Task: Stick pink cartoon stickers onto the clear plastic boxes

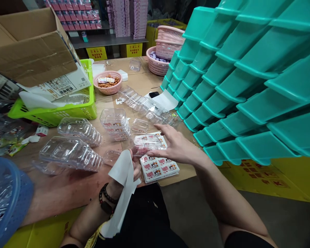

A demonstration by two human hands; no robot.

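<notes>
White paper point(122, 182) gripped in my L hand point(136, 169), clear box point(147, 144) at fingertips; R hand point(158, 140) wide, box's 3 o'clock; sticker shts point(161, 167) 5 o'clock.

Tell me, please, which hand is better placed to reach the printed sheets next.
Probably the right hand: it looks open and hovers by the printed sheets, whereas the left hand holds white paper.

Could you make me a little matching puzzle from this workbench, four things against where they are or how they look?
1. right hand
2. long white paper strip
3. sheets with cat pictures
4. teal bins

A. lying flat on the table
B. open, fingers apart
C. stacked high at the right
D. held in the left hand

Pairs: 1-B, 2-D, 3-A, 4-C
</notes>
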